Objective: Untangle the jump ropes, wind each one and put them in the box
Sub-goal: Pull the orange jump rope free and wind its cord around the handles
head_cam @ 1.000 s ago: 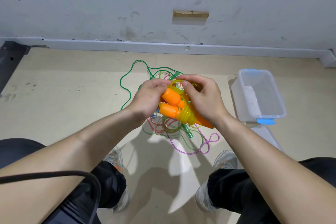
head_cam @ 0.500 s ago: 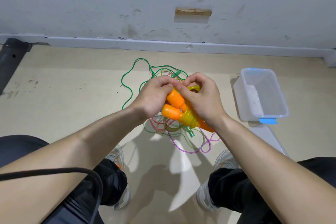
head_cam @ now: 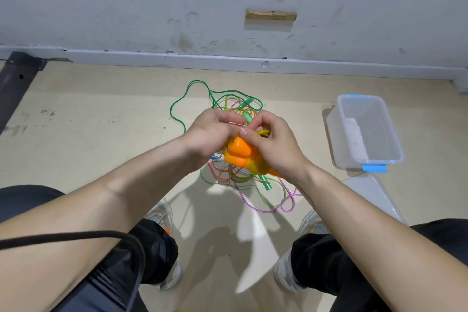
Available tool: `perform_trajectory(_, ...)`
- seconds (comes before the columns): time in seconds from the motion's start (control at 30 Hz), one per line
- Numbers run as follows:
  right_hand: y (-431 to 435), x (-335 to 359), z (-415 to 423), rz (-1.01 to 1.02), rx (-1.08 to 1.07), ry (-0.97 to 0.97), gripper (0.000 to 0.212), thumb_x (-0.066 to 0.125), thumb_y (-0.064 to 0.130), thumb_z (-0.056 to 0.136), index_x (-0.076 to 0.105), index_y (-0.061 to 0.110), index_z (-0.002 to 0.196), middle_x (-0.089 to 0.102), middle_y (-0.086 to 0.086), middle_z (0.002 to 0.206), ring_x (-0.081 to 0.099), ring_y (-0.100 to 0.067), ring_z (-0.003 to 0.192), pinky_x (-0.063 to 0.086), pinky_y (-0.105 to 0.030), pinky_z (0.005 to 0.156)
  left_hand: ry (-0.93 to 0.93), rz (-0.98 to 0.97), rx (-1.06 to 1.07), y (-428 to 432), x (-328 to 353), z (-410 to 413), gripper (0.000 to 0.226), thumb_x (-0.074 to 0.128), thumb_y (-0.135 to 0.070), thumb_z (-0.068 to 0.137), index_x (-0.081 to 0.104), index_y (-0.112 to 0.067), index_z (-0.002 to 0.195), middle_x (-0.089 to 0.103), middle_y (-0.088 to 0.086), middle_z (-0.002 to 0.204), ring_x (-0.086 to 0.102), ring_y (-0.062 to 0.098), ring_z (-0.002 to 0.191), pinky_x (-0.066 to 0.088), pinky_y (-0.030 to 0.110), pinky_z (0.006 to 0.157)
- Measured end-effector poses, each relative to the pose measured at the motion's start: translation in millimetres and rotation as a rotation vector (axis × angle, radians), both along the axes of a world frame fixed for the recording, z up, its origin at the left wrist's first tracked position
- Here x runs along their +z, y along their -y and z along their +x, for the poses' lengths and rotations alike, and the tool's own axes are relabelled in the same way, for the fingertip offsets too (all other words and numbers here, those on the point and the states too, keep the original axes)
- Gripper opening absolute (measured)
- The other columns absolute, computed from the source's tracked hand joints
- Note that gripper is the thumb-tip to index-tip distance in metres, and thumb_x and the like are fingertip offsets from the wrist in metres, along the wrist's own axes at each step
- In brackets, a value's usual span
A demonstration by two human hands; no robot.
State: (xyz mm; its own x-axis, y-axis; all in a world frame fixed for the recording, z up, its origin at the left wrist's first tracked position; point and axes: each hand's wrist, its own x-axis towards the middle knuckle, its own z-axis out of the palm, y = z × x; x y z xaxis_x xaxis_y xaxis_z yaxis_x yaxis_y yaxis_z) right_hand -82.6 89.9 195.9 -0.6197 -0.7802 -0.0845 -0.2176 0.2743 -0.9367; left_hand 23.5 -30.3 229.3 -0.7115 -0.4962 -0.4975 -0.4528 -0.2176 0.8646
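Observation:
Two orange handles [head_cam: 238, 152] of a yellow jump rope are bunched between my hands, above the floor. My left hand [head_cam: 210, 134] grips them from the left with curled fingers. My right hand [head_cam: 273, 144] grips the yellow rope coil [head_cam: 262, 133] and handles from the right, thumb on top. Beneath lies a tangle of ropes [head_cam: 228, 175]: a green rope [head_cam: 177, 106] looping out to the left, a pink rope [head_cam: 283, 206] trailing near my right foot, and green handles [head_cam: 266, 183]. The clear plastic box [head_cam: 395, 149] stands open at the right.
The box's lid [head_cam: 372, 192] lies on the floor just in front of the box. A white wall with a baseboard [head_cam: 228, 58] runs along the back. A dark metal bar [head_cam: 17, 76] sits at the far left. My shoes [head_cam: 162, 215] flank the tangle.
Both hands have drawn closer together over the orange handles, and my right thumb now presses on top of the bundle. The ropes on the floor have not moved.

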Motion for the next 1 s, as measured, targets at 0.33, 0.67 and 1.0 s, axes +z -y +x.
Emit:
perform_trajectory(0.33, -1.9, -0.1, 4.8, -0.06, -0.117, 0.111, 0.031, 0.087, 0.02, 0.074, 0.056, 0.012, 0.074, 0.048, 0.006, 0.066, 0.045, -0.012, 0.066, 0.04, -0.029, 0.061, -0.096, -0.09, 0.09, -0.4, 2.7, -4.9, 0.022, 0.055, 0.002, 0.095, 0.066, -0.013, 0.107, 0.077, 0.007, 0.101, 0.073, 0.018, 0.083, 0.056, 0.027, 0.066)
perform_trajectory(0.67, 0.8, 10.5, 16.5, -0.004, 0.034, -0.001, 0.024, 0.067, 0.002, 0.083, 0.072, 0.023, 0.094, 0.07, 0.008, 0.097, 0.067, -0.009, 0.087, 0.057, -0.032, 0.075, -0.144, -0.162, 0.299, 13.2, 6.2, -7.2, 0.033, 0.065, 0.016, 0.081, 0.069, -0.013, 0.096, 0.077, 0.0, 0.086, 0.073, 0.008, 0.075, 0.055, 0.019, 0.063)
perform_trajectory(1.0, 1.1, 11.9, -2.1, 0.09, -0.028, 0.589, 0.021, 0.057, 0.001, 0.096, 0.065, 0.004, 0.116, 0.064, -0.009, 0.095, 0.064, -0.008, 0.075, 0.053, -0.023, 0.056, -0.162, -0.042, 0.274, 14.6, 7.6, -4.8, 0.038, 0.065, 0.02, 0.078, 0.071, -0.012, 0.099, 0.078, 0.006, 0.091, 0.074, 0.018, 0.083, 0.06, 0.027, 0.075)
